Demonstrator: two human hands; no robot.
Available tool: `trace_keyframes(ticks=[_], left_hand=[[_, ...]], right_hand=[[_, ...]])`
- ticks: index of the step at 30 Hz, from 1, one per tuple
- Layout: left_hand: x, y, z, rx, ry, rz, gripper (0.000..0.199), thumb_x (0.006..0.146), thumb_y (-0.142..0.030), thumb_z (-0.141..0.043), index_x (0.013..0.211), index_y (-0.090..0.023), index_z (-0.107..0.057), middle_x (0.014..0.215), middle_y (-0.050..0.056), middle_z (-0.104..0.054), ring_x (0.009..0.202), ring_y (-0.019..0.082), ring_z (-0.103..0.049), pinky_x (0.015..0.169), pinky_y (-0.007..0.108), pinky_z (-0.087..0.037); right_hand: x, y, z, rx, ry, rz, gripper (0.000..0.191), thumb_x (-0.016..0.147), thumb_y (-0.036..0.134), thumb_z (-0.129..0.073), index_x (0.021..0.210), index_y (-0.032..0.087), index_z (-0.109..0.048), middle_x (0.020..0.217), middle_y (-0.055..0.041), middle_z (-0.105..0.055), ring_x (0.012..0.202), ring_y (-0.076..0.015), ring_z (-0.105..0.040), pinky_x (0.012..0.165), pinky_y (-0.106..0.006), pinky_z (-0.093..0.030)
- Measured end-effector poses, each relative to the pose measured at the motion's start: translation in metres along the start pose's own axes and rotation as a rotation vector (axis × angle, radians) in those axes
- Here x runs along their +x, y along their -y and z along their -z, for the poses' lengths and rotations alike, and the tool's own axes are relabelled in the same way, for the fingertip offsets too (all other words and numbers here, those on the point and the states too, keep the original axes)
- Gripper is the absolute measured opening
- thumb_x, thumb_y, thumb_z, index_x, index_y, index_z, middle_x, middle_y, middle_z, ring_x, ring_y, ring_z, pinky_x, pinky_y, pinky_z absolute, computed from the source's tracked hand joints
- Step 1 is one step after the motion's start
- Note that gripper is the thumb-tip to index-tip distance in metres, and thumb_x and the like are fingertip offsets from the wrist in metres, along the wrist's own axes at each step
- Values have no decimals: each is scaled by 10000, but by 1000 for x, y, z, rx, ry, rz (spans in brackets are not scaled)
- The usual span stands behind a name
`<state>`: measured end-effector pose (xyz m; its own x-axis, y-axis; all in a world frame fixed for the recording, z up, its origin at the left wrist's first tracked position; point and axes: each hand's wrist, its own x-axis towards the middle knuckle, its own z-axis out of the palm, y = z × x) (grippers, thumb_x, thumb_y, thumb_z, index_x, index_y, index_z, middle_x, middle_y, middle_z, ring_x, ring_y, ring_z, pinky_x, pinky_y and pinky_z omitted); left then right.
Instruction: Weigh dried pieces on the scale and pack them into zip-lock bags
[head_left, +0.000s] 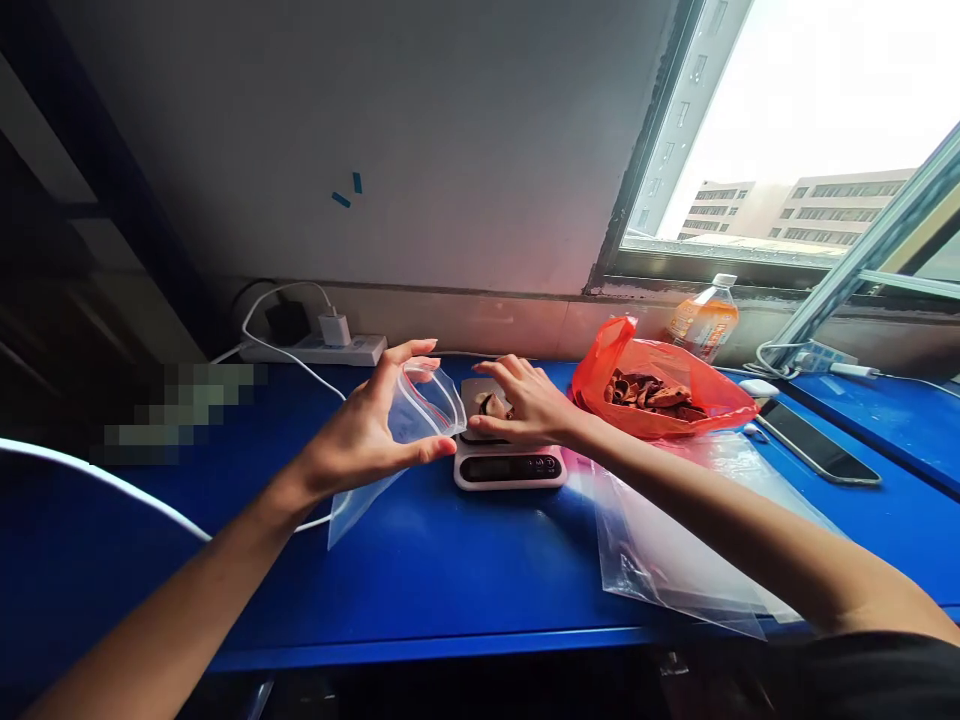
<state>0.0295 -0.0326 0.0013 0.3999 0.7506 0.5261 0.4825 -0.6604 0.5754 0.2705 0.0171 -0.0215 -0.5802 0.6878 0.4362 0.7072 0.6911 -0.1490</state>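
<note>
The left hand (352, 435) holds a clear zip bag (414, 408), mouth spread. The right hand (529, 402) curves over dried pieces (492, 405) on the scale (511, 469); I cannot tell whether it grips any. A red bag (598, 375) holds brown pieces (654, 395); the right forearm (697, 492) crosses clear plastic (652, 560) on the desk (450, 590).

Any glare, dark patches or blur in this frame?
Head view: window sky burns out white; head view: left side sinks into shadow, with a pixelated patch; head view: scale display shows no readable digits; head view: left hand and right hand fairly sharp.
</note>
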Motion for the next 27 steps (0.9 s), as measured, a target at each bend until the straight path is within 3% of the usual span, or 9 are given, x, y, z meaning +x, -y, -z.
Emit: trace_keyframes(ticks=[2,5,9,13,15,19,22,24,27], left_hand=[[0,4,0,-67,-10,6,913,648,-477,-777,1393,-279,-288,1328,140,-499,1216,338,-495,1017,559,-391],[-2,5,-5,-181,39,16,881,665,-486,-759,1388,-294,-294,1329,138,-502,1208,335,-499,1000,550,-402],[-3,2,-10,-273,93,49,884,658,-492,-761,1382,-289,-296,1316,149,-507,1204,343,-499,975,544,-418],[1,-1,-10,-305,36,64,875,654,-503,-757,1361,-253,-306,1292,159,-516,1191,342,-504,998,556,-391],[2,-1,-9,-319,-1,70,876,650,-520,-750,1350,-240,-304,1283,163,-515,1185,339,-505,1007,563,-380],[2,2,-12,-308,-31,89,881,646,-524,-751,1344,-235,-298,1286,166,-498,1196,343,-489,1014,589,-361],[2,9,-18,-305,-51,89,896,632,-508,-770,1343,-238,-296,1273,159,-498,1201,342,-482,1024,605,-346],[2,13,-22,-327,-61,76,899,628,-489,-783,1342,-250,-291,1279,150,-491,1198,335,-484,1029,599,-349],[3,15,-26,-388,-69,35,882,643,-433,-793,1345,-270,-285,1317,137,-463,1200,324,-497,1041,575,-360]], right_hand=[[7,-4,-11,-74,80,-4,515,849,623,-516,1122,191,-581,1077,-104,-572,951,-236,-548,785,-366,-425],[12,-5,-20,-149,64,-12,414,885,558,-487,930,164,-608,911,-86,-620,853,-214,-566,731,-330,-416],[17,-3,-22,-196,35,-12,376,880,525,-487,840,171,-608,801,-90,-654,785,-230,-595,638,-320,-400],[19,-3,-19,-212,-23,-43,388,834,547,-539,784,172,-628,752,-103,-657,717,-233,-603,580,-313,-373],[23,-6,-14,-125,-96,-78,364,816,528,-571,793,172,-642,728,-79,-652,676,-206,-592,578,-296,-366],[37,-11,8,189,-371,-220,409,844,539,-520,781,153,-639,638,-22,-602,583,-133,-520,561,-254,-346],[45,1,22,378,-494,-244,479,865,577,-467,768,138,-631,654,-19,-590,583,-114,-489,551,-236,-339],[45,17,26,432,-473,-226,504,865,603,-455,777,138,-627,661,-16,-585,585,-109,-480,547,-230,-332],[42,44,26,391,-286,-134,473,796,619,-570,841,152,-624,610,13,-553,573,-106,-470,555,-226,-320]])
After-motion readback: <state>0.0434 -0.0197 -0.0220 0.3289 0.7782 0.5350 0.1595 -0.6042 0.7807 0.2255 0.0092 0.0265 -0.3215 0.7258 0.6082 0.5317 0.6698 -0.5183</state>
